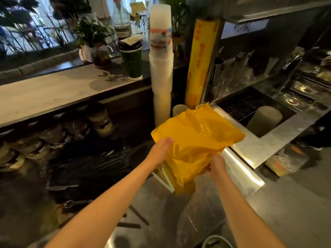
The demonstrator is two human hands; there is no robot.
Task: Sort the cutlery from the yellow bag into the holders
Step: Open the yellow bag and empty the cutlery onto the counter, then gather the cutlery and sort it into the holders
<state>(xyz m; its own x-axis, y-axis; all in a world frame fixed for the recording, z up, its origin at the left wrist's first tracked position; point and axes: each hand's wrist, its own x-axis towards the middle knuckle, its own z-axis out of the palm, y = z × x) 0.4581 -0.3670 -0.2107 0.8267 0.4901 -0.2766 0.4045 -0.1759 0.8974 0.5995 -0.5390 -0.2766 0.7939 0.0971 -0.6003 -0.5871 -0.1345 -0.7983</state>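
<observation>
Grip: your left hand [162,149] and right hand [216,164] both clutch the yellow bag [197,138].
Technique: support its base, tip slowly.

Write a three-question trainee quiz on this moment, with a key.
1. True or false: both hands hold the crumpled yellow plastic bag.
2. What stands just behind the bag? A) tall stack of translucent plastic cups B) a kettle C) a toaster
3. Fill in: the green cup with a dark lid stands on the grey ____ counter.

Key: 1 true: left hand, right hand. 2 A. 3 upper.
</observation>
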